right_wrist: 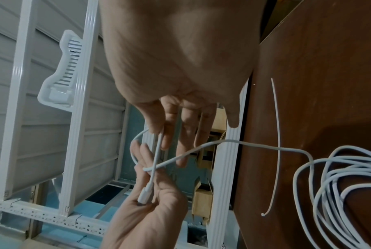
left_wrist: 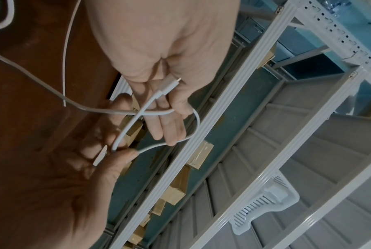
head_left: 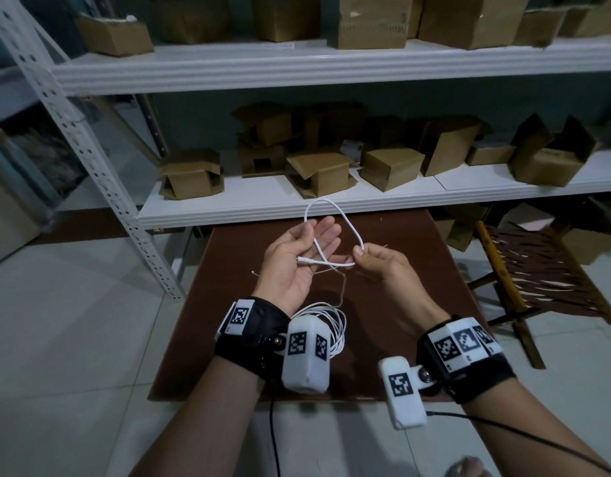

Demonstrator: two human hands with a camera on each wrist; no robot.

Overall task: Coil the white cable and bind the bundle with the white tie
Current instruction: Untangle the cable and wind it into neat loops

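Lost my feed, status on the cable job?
Left hand open, plug end across palm. Right hand pinching first loop of thin white cable. Rest piled on brown table. White tie untouched.

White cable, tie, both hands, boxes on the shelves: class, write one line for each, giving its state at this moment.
white cable: one loop formed between the hands, the rest lying loose on the table.
cable plug: lying on the left palm.
left hand: palm up, fingers straight.
right hand: pinches the cable loop.
white tie: unfastened, lying on the table.
cardboard boxes: on the shelves, several with flaps open.
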